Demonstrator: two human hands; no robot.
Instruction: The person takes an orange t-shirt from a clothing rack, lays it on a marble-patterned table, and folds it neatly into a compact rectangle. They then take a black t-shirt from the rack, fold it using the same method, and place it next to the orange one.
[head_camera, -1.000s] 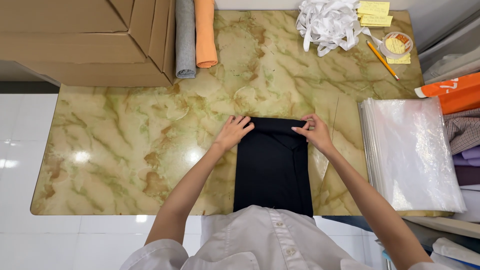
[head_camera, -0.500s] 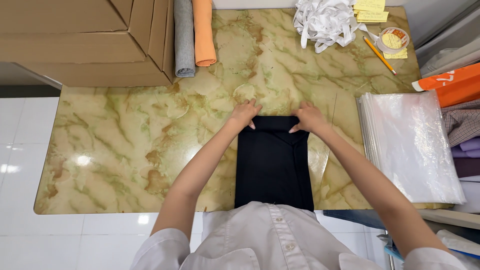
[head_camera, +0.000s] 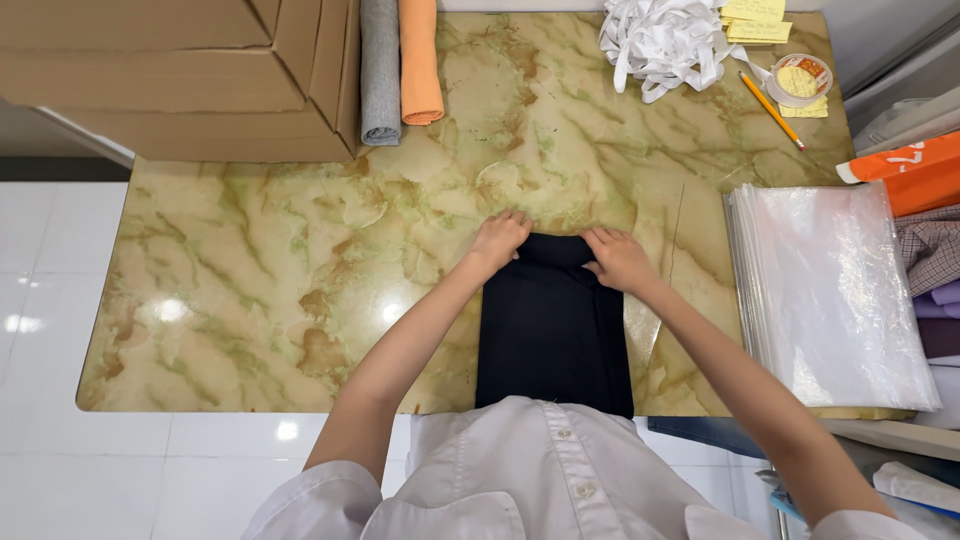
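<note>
Head view, surface: marble-patterned table (head_camera: 250, 290) in green and tan, glossy, set over white floor tiles.

Head view, central object: folded black cloth (head_camera: 553, 335), a narrow upright rectangle at the near middle of the table, near end at the table edge by a white shirt (head_camera: 540, 470).

Head view, left hand (head_camera: 498, 240): on the far left corner of the black cloth, fingers curled down over the edge and pinching the fabric; fingertips partly tucked under.

Head view, right hand (head_camera: 620, 260): on the far right corner of the black cloth, fingers bent and closed on the fabric edge, thumb side toward the left hand; the two hands near each other, not touching.

Head view, under the cloth: clear plastic sheet (head_camera: 642, 330), showing along the right side of the black cloth.

Head view, right margin: stack of clear plastic bags (head_camera: 830, 295), well apart from the right hand; beyond it, orange package (head_camera: 915, 170) and folded checked and purple cloths (head_camera: 935, 270).

Head view, far right corner: heap of white ribbon (head_camera: 665, 40), yellow note pads (head_camera: 752, 18), pencil (head_camera: 771, 110), small round tub (head_camera: 802, 80).

Head view, far left: cardboard boxes (head_camera: 180, 80) overlapping the table corner; beside them, grey cloth roll (head_camera: 380, 70) and orange cloth roll (head_camera: 420, 60), side by side and touching.

Head view, obstructions: forearms crossing the lower table; shirt hiding the near end of the black cloth.
</note>
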